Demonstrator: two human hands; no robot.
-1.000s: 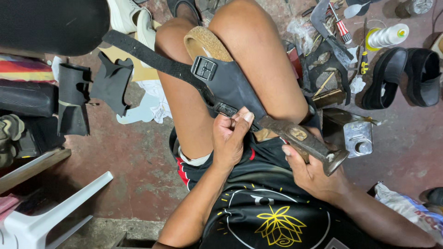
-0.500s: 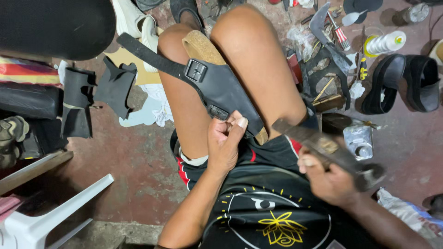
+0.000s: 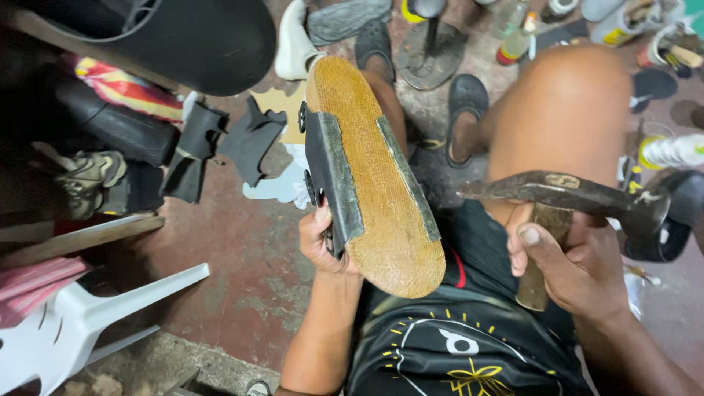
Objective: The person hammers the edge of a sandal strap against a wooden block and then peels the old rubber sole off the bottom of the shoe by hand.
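Two hands busy: our left hand [image 3: 323, 246] clamps the sandal [image 3: 374, 183], right fingers [image 3: 539, 253] wrap the hammer [image 3: 565, 194]; a glancing blow could strike our thumb.

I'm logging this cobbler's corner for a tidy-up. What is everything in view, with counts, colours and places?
sandal: one, tan sole up, black strap ends folded over both edges, centre.
hammer: one, dark rusty head, wooden handle, right of the sandal.
black leather pieces: several, on the floor to the left.
white plastic chair: one, lower left.
black flip-flop: one, on a foot, upper centre.
bottles and cans: several, mixed colours, top right; exact count unclear.
black shirt: one, yellow and white print, bottom centre.
left hand: grips the sandal's left edge.
right hand: wrapped round the hammer handle.
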